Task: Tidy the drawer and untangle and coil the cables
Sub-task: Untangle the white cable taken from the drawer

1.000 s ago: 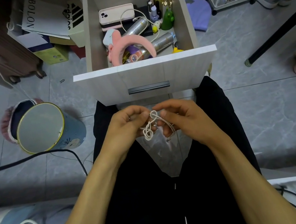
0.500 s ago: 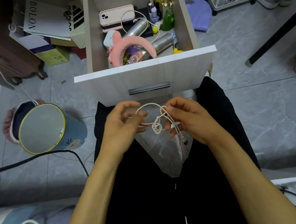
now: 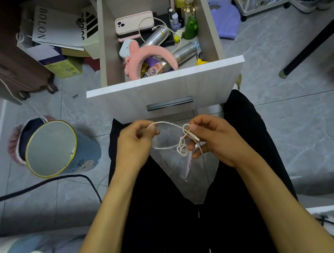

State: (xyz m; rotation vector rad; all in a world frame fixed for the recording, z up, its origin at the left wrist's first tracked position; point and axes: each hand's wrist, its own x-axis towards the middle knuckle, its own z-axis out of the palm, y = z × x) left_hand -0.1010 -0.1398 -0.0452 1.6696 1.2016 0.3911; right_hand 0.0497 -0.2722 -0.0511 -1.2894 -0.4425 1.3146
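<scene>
Below the open drawer (image 3: 167, 91), my left hand (image 3: 134, 141) pinches one loop of the knotted white cable (image 3: 181, 146); my right hand (image 3: 211, 139) grasps its plug end.

A thin white cable (image 3: 171, 141), knotted into small loops, hangs in the air just below the front of the open drawer (image 3: 167, 91). Inside the drawer, another white cable (image 3: 165, 28) curls over silver cans.
</scene>
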